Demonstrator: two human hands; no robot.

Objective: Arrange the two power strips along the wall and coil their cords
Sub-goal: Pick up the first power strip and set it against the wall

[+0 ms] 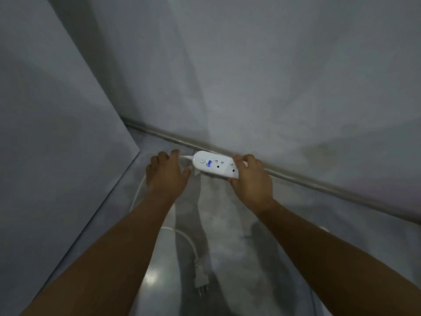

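A white power strip [211, 165] with a round switch and a blue logo lies on the grey floor close to the wall's base. My right hand [250, 179] grips its right end. My left hand [167, 173] hovers at its left end, fingers spread over the spot where the white cord [137, 192] leaves the strip. The cord loops down the floor under my left forearm and ends in a white plug [200, 278] lying between my arms. A small white object [324, 229] peeks out at the wall behind my right forearm; I cannot tell what it is.
A skirting strip [319, 185] runs along the foot of the wall [250, 76]. A flat grey panel [57, 133] stands on the left, forming a corner with the wall. The floor [227, 236] is glossy grey.
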